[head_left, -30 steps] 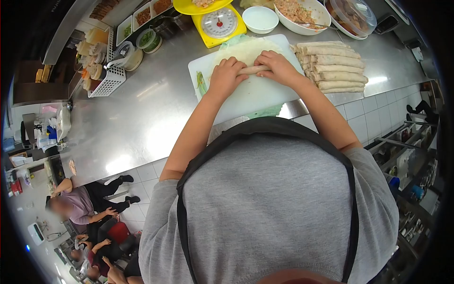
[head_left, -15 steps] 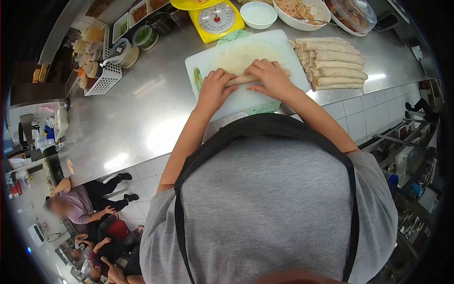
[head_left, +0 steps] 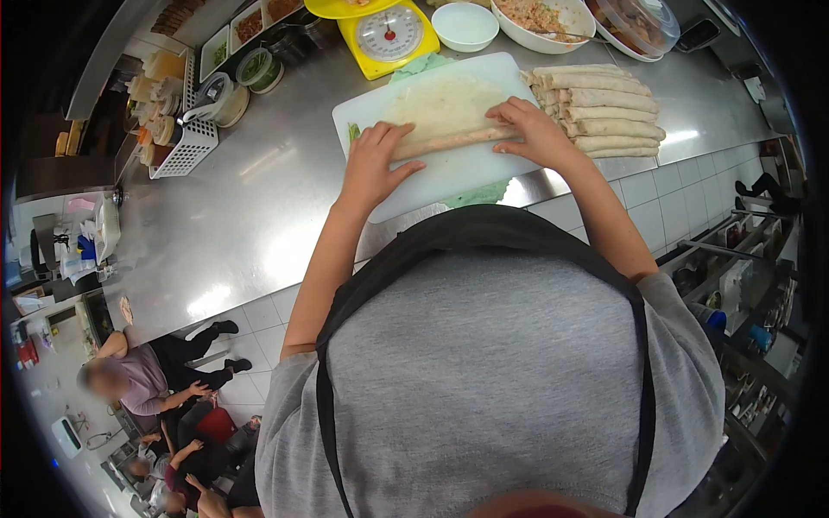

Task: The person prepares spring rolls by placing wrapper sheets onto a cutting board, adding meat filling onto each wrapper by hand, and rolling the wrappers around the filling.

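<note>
- Between the left hand (head_left: 373, 164) and the right hand (head_left: 535, 138) lies the roll (head_left: 453, 141), its ends reaching under the fingers.
- At both ends the fingers are loosely bent, not clenched, with thumbs spread toward the body; how strongly they press, I cannot tell.
- Just beyond the roll, between the fingertips, is the sheet (head_left: 453, 105), thin, pale, round at its far edge.
- Beneath the fingers is the board (head_left: 432, 183), white and smooth, on a shiny metal table (head_left: 259, 207).
- Right of the right fingers is the pile (head_left: 609, 112) of long, pale, wrinkled cylinders.
</note>
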Motion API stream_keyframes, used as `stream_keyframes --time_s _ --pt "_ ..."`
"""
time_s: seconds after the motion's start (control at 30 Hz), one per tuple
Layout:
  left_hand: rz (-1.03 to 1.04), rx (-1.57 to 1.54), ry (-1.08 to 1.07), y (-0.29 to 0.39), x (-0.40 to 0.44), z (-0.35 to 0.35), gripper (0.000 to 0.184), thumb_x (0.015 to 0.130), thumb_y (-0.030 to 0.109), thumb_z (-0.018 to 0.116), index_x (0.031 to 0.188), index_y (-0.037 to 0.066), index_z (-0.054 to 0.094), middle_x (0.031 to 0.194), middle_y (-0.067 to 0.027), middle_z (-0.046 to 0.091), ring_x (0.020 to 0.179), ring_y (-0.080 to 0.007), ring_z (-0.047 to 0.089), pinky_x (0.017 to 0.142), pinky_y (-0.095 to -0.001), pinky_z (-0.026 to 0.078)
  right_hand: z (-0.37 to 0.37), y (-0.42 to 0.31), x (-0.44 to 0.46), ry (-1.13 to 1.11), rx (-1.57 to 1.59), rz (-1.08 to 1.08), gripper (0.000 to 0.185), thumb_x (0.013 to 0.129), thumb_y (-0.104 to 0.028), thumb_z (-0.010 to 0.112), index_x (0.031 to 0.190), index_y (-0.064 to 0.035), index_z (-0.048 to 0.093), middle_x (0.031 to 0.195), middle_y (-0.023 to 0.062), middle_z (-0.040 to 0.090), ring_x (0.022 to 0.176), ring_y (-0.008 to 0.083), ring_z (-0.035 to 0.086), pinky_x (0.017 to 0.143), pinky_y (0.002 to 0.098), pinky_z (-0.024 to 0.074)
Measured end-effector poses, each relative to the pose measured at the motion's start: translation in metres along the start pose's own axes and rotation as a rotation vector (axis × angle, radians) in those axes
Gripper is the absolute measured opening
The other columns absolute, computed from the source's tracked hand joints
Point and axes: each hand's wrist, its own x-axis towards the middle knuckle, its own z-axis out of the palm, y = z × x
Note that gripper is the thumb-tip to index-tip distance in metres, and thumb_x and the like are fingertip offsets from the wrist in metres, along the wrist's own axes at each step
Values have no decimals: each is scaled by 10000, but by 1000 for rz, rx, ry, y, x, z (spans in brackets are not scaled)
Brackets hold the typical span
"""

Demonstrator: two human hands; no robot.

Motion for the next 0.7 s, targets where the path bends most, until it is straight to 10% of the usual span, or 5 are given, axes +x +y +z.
stream_keyframes --time_s 0.7 --pt "50 -296 -147 17 39 42 708 728 71 716 1357 149 401 1019 -111 613 956 -254 592 855 -352 470 -6 32 0 -138 304 25 297 691 -14 697 979 -58 640 998 34 554 977 198 554 847 317 449"
